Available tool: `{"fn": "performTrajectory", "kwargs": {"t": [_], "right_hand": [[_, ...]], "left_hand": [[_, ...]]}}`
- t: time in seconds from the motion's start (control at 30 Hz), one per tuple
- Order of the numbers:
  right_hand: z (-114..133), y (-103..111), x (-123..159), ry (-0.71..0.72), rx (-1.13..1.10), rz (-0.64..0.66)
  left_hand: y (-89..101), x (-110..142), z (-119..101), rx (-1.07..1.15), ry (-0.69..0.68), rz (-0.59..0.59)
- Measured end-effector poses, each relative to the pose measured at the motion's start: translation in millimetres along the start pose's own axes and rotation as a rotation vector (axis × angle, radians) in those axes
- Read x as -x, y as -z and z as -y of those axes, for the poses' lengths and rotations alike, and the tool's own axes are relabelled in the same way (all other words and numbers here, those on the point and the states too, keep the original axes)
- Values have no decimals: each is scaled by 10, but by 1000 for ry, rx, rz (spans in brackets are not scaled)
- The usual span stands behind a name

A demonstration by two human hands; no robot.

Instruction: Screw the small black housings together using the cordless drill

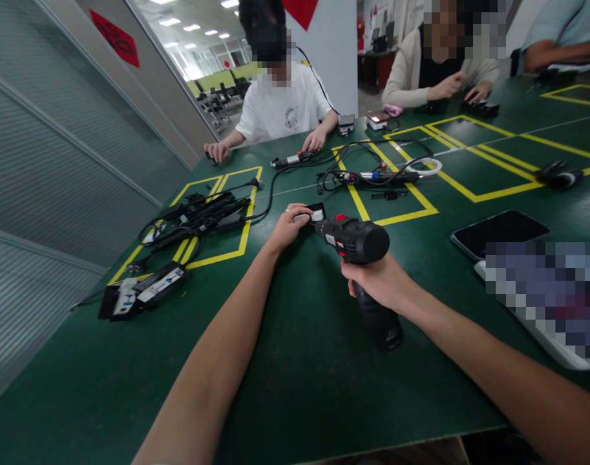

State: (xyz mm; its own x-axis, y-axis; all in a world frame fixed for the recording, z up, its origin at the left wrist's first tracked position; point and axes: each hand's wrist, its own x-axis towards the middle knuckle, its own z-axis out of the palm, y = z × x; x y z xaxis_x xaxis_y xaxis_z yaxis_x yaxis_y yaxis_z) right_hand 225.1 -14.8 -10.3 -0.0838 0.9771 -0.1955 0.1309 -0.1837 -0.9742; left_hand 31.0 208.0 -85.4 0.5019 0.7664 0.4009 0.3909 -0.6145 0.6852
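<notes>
A black cordless drill with red accents is gripped in my right hand. The drill's chuck points left and away from me, toward the fingers of my left hand. Those fingers are bent and press on a small black piece with a white patch, which lies on the green table. The drill's tip meets the near side of this piece or stops just short of it; I cannot tell which. My left fingers partly cover the piece.
Black cables and adapters lie in a heap at the left, near black-and-white pieces. Corded tools and a black bit lie beyond my hands. A phone is at the right. Co-workers sit across the table.
</notes>
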Motion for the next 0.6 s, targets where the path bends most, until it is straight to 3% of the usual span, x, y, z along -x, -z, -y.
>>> {"fn": "performTrajectory", "kwargs": {"t": [0.6], "right_hand": [[39,-10,15,-14,-9,-8]], "left_hand": [[3,0,-10,7,9,4]]}}
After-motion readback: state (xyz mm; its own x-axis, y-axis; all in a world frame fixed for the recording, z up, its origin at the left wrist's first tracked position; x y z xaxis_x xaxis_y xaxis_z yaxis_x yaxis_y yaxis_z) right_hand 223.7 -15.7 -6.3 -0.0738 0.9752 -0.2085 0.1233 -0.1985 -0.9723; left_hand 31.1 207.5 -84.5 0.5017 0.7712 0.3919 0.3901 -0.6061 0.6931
